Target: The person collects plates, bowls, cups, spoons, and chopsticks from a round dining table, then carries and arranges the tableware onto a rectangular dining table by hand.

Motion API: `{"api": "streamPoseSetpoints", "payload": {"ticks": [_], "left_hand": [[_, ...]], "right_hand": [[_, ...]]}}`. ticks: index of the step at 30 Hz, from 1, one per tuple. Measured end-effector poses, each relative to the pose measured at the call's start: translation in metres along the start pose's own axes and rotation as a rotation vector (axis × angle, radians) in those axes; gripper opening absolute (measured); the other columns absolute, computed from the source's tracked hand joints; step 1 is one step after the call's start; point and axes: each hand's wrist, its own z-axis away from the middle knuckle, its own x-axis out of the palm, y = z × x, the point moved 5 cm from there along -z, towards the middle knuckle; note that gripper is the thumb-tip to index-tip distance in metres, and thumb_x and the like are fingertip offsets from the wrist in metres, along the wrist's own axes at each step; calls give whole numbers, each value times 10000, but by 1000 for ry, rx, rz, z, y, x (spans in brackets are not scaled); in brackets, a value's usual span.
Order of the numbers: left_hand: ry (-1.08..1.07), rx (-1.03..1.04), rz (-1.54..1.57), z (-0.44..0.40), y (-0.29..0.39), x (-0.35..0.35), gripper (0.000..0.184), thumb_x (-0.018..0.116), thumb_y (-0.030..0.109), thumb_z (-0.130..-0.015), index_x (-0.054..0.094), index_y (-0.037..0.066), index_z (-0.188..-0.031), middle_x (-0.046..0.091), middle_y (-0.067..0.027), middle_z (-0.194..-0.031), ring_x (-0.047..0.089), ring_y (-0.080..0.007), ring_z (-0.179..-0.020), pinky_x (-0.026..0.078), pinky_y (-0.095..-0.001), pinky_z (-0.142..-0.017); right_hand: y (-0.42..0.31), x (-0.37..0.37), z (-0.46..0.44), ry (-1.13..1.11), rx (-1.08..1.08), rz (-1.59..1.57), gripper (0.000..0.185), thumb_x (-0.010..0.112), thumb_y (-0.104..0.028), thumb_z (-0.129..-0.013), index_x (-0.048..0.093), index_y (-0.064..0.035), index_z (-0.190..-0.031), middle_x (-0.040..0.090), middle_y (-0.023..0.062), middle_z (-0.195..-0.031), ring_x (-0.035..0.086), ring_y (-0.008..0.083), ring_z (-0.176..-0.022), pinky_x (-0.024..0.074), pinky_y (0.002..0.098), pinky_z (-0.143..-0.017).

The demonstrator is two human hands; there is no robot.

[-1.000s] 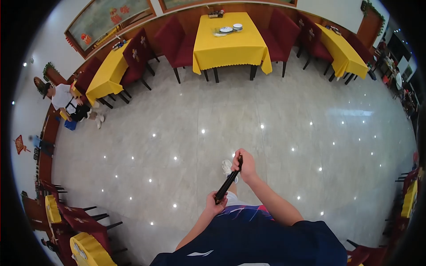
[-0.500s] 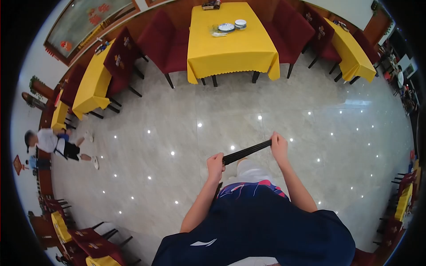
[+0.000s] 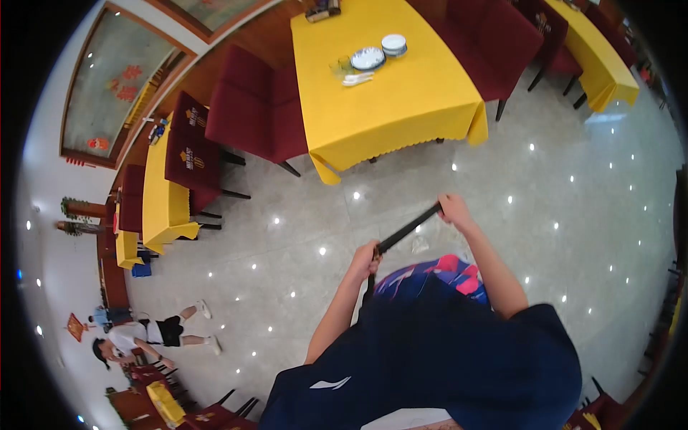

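Note:
My left hand (image 3: 365,261) is closed around one end of a black strap (image 3: 407,231), and a dark tail hangs below that hand. My right hand (image 3: 456,211) grips the other end, higher up. Between the two hands the strap runs straight, slanting up to the right, in front of my dark blue shirt (image 3: 444,351). Whether it is a belt or another kind of strap I cannot tell.
Ahead stands a table with a yellow cloth (image 3: 394,107), bearing plates (image 3: 368,58), bowls (image 3: 394,45) and white spoons (image 3: 357,79). Dark red chairs (image 3: 251,107) flank it. A person (image 3: 154,335) walks at the left. Shiny tile floor (image 3: 308,222) lies between.
My view has turned and come closer to the yellow table. The black band between my hands looks narrower and steeper, with a tail now hanging below my left hand. The person has walked on.

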Motion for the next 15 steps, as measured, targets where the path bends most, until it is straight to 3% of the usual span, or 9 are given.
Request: {"api": "streamPoseSetpoints", "payload": {"ticks": [2, 4, 6, 10, 12, 15], "left_hand": [[23, 6, 141, -24, 34, -9, 317, 554, 319, -881, 501, 75, -684, 471, -40, -546, 304, -80, -352, 207, -235, -328], [21, 74, 307, -47, 66, -10, 250, 528, 254, -916, 516, 50, -770, 480, -44, -590, 334, -78, -390, 219, -215, -346], [110, 65, 306, -74, 80, -13, 240, 525, 231, -937, 493, 43, -792, 481, -56, -618, 355, -80, -424, 254, -226, -372], [34, 15, 314, -141, 136, -21, 247, 541, 234, -948, 500, 36, -806, 487, -61, -635, 357, -86, -437, 263, -237, -383], [-101, 128, 260, -183, 194, -19, 267, 537, 248, -959, 515, 31, -804, 473, -46, -603, 364, -96, -430, 278, -257, -387], [31, 239, -46, -256, 267, -24, 310, 570, 289, -938, 548, 34, -764, 464, -28, -547, 410, -121, -425, 309, -274, -401]], "right_hand": [[-20, 16, -52, -47, -24, -85, 325, 477, -264, -900, 587, -12, -726, 488, 48, -507, 414, 121, -367, 299, 289, -343], [-20, 32, -99, -2, 50, -127, 318, 489, -262, -894, 589, -12, -725, 492, 50, -508, 416, 122, -366, 299, 290, -342], [-19, 35, -140, 51, 85, -177, 311, 501, -260, -889, 590, -13, -724, 497, 53, -508, 417, 123, -366, 300, 291, -341], [-23, 43, -223, 179, 128, -69, 269, 518, -257, -880, 586, -29, -754, 467, 39, -508, 391, 111, -360, 274, 273, -334], [-40, 40, -263, 193, 164, -210, 272, 509, -258, -882, 584, -29, -755, 460, 33, -508, 384, 110, -356, 269, 270, -334], [-59, 32, -317, 235, 227, -257, 319, 508, -304, -908, 571, -32, -754, 455, 32, -506, 383, 112, -355, 264, 270, -330]]}}
